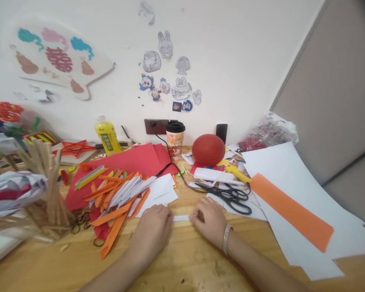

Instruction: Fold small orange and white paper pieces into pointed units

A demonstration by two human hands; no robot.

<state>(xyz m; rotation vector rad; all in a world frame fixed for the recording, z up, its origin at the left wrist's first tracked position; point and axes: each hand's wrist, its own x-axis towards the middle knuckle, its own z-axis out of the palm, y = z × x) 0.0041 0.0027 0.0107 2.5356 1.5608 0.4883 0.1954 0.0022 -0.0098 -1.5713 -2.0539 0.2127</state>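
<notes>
A narrow white paper strip [181, 218] lies across the wooden table between my two hands. Its left end is under the closed fingers of my left hand [156, 223]. At the strip's right end, the thumb and fingers of my right hand [209, 219] are pinched together. A bracelet circles my right wrist. Close to my left hand is a heap of folded orange [117, 233] and white paper strips [130, 192]. Black scissors [228, 194] rest just beyond my right hand, near a yellow glue gun [237, 173].
Behind stand a lidded cup [175, 142], a red balloon [208, 149] and a yellow bottle [107, 136]. White sheets [304, 202] with an orange strip [292, 211] cover the right side. A wooden-stick structure [53, 190] stands left. A black cable [182, 178] crosses the table.
</notes>
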